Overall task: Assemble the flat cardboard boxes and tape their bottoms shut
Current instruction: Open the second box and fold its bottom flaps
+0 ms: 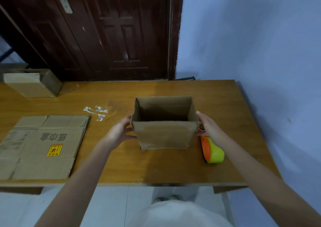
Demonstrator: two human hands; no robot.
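Hands on both sides of the open-topped cardboard box (pixel 163 122) now: the left hand (pixel 119 131) presses fingers and thumb flat against its left wall, the right hand (pixel 208 127) clasps the right wall, both arms stretched forward from the bottom of the view. Upright, mouth up, the box stands at the middle of the wooden surface (pixel 173 167). Just right of it lies an orange and yellow tape dispenser (pixel 212 151), partly covered by the right wrist. To the left rests a stack of flat cardboard (pixel 41 145), and another box (pixel 33 84) sits at the far left edge. Behind are a dark door (pixel 107 32) and a pale blue wall (pixel 251 35). The box's bottom is hidden.
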